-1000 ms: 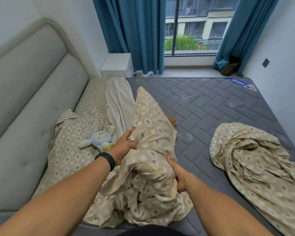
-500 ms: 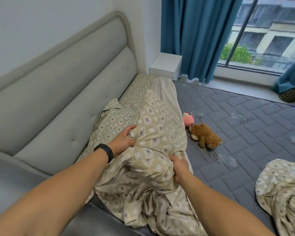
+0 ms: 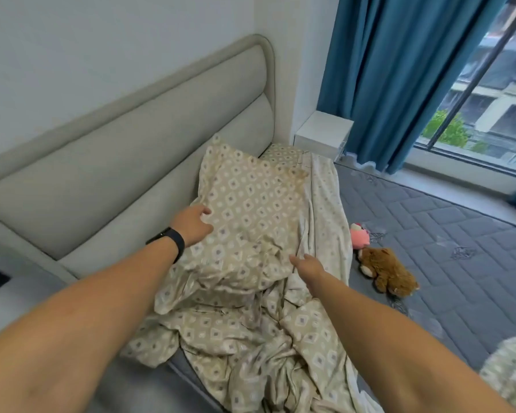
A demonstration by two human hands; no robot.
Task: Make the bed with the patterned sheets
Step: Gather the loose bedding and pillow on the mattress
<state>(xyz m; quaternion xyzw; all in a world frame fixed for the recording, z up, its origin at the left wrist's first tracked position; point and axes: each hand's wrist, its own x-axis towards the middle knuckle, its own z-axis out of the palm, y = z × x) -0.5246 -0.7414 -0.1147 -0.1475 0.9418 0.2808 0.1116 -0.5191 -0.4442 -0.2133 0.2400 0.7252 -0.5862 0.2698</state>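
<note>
Partly hidden right hand [image 3: 309, 265], pillow [image 3: 251, 222] blurred

Both forearms are bare, with no sleeves showing anywhere along them. Just behind the left hand [image 3: 192, 223] a black band [image 3: 170, 241] wraps the wrist, smooth and matte, with a flat oblong face on top. The right hand [image 3: 309, 265] and its wrist wear nothing.

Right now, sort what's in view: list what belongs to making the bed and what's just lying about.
Belongs to the job:
patterned pillow
crumpled patterned sheet
bare mattress
second patterned bundle

Just lying about:
brown teddy bear
pink plush toy
white bedside cabinet
blue curtain
</note>
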